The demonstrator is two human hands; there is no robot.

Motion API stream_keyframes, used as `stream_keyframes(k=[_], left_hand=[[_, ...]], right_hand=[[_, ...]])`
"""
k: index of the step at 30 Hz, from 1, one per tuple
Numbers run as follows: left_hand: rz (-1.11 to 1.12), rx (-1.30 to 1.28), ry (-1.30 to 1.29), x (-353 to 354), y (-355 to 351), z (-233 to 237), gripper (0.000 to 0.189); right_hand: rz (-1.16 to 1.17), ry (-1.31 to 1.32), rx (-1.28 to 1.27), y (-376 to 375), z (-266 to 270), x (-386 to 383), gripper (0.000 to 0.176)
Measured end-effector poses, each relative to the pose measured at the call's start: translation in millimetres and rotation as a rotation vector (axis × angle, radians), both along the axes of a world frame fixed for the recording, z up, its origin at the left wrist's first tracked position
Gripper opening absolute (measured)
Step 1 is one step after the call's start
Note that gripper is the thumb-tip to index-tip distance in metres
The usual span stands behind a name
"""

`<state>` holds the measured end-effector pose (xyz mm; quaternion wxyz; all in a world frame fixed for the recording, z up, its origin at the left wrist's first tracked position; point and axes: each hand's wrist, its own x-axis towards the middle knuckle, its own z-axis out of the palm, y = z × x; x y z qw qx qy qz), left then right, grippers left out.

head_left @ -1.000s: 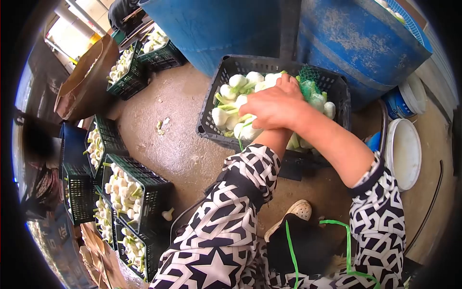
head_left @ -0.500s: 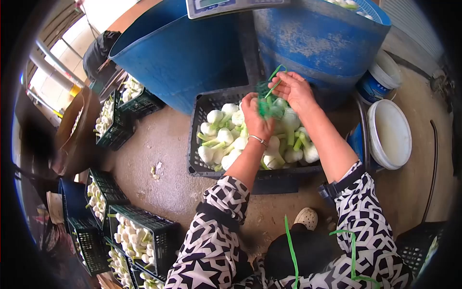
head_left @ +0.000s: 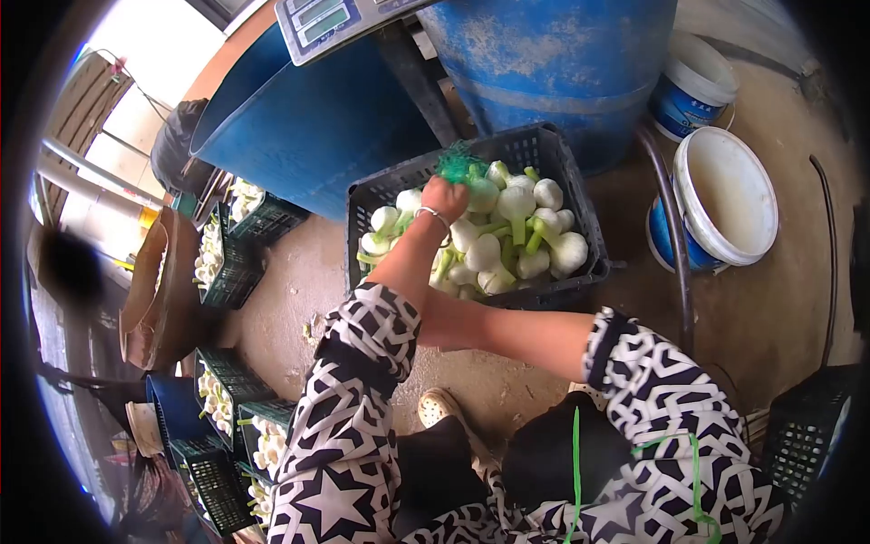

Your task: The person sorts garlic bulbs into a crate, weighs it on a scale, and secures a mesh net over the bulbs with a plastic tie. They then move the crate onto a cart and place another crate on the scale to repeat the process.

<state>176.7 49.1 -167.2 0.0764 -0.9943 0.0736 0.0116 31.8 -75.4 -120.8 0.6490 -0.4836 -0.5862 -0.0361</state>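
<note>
My left hand (head_left: pixel 444 198) is closed in a fist on a green net (head_left: pixel 462 163), whose bunched end sticks up past the knuckles. Under and around the fist lie white bulbs (head_left: pixel 517 203) with short green stalks, which look like fresh garlic. They fill a black plastic crate (head_left: pixel 565 161). My right forearm (head_left: pixel 517 337) reaches leftward along the crate's near side and passes beneath my left forearm. The right hand itself is hidden there, so its fingers do not show.
A scale (head_left: pixel 326 25) stands above a blue tub (head_left: pixel 272 118). Behind the crate is a blue barrel (head_left: pixel 562 63). White buckets (head_left: pixel 681 195) stand at the right. More crates of bulbs (head_left: pixel 217 394) line the left side. Green strips (head_left: pixel 576 462) hang over my lap.
My right hand has left the net and swung down and left, behind my left forearm. My left hand still grips the net, its fist now turned. The view has shifted.
</note>
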Motion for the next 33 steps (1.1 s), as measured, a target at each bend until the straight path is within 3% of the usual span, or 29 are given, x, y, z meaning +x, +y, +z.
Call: stream_keyframes(k=[2,4,6,9,10,11,12,14,16,18,20,24,25,26,27,28,30,32,33], left_hand=[[0.424,-0.481,-0.273,-20,-45,23,0.027],[0.577,-0.688,-0.334,-35,-72,42,0.035],[0.58,-0.667,-0.333,-43,-80,46,0.033],[0.551,-0.688,-0.539,-43,-86,30,0.024],[0.567,-0.687,-0.596,-42,-90,28,0.021],[0.606,-0.658,-0.546,-45,-93,36,0.017],[0.602,-0.618,-0.603,-38,-91,26,0.014],[0.626,-0.627,-0.543,-39,-91,29,0.015],[0.61,-0.414,-0.376,-43,-91,38,0.017],[0.641,-0.556,-0.452,-50,-96,44,0.024],[0.672,-0.441,-0.271,-36,-90,38,0.027],[0.626,-0.577,-0.377,-31,-84,25,0.021],[0.609,-0.429,-0.314,-31,-84,25,0.023],[0.57,-0.269,-0.256,-30,-85,26,0.025],[0.406,-0.489,-0.904,-16,-88,-39,0.025],[0.34,-0.477,-0.903,-21,-86,-20,0.025],[0.071,-0.469,-0.759,-51,-68,44,0.023],[0.015,-0.351,-0.728,-68,-59,67,0.021],[0.101,-0.55,-0.754,-72,-58,64,0.019]], right_hand=[[0.109,0.019,-0.134,-10,25,-9,0.016],[0.279,0.028,-0.387,-23,49,-19,0.021],[0.447,0.025,-0.667,-48,64,-36,0.031],[0.713,-0.001,-1.107,-83,87,-44,0.049],[0.885,-0.433,-1.473,-88,45,-39,0.047],[0.981,-0.572,-1.623,-99,77,-4,0.04],[0.797,-0.37,-1.332,-114,100,27,0.02],[0.439,0.155,-1.046,-113,136,64,0.014],[-0.104,-0.316,-0.743,-74,131,79,0.017],[-0.142,-0.586,-0.902,-23,102,81,0.018],[-0.532,-0.8,-1.425,15,75,67,0.015],[-0.483,-0.78,-1.392,27,78,68,0.01],[-0.477,-0.763,-1.374,28,80,71,0.01],[-0.205,-0.71,-1.283,36,79,99,0.009],[-0.319,-0.622,-1.11,36,79,127,0.008],[-0.435,-0.531,-0.929,30,82,152,0.008],[-0.594,0.028,-0.666,9,83,197,0.012],[-0.759,0.053,-0.604,-12,66,221,0.018],[-0.674,0.34,-0.596,-21,57,222,0.018]])
